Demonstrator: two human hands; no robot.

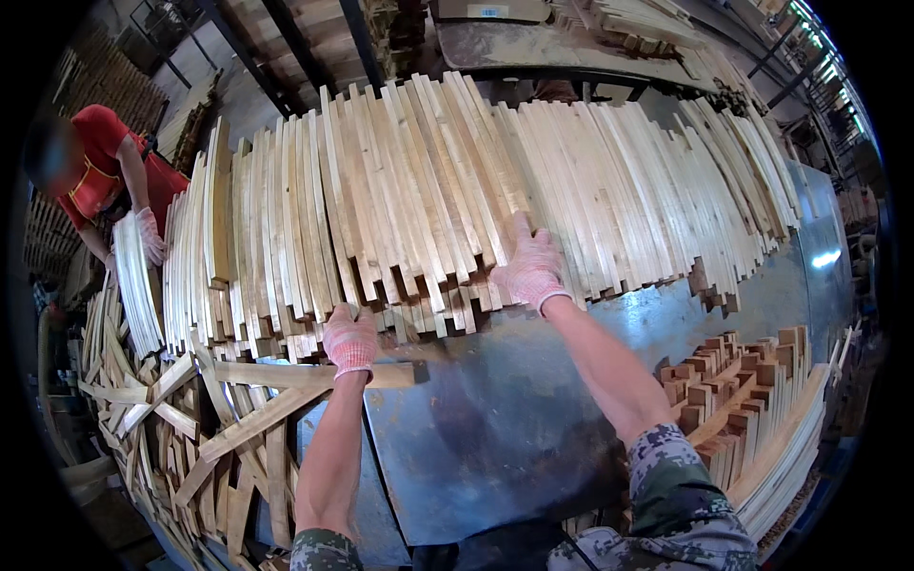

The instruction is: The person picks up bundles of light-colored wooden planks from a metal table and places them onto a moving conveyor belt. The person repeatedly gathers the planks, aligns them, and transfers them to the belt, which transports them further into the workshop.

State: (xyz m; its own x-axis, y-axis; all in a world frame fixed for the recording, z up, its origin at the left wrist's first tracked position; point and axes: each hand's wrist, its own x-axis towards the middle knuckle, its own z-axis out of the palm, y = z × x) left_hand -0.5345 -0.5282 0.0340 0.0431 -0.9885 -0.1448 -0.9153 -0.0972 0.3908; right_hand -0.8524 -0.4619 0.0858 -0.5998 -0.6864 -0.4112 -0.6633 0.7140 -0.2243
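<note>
Long pale wooden slats (400,181) lie side by side in layers, their uneven ends towards me. My left hand (350,341), in a pinkish-white knit glove, is closed at the near end of a slat on the left of the raised middle layer. Its fingertips are partly hidden. My right hand (533,268), gloved alike, rests with fingers apart against the right side of that layer. Just beyond it, a lower row of lighter slats (628,190) runs to the right.
Loose slats (257,423) lie crisscrossed at lower left. A bluish metal tabletop (486,428) spreads in front of me. Stacked wooden pieces (743,400) stand at lower right. At far left, a person in red (119,167) with gloves handles a bundle of slats (138,285). Another table (552,48) stands behind.
</note>
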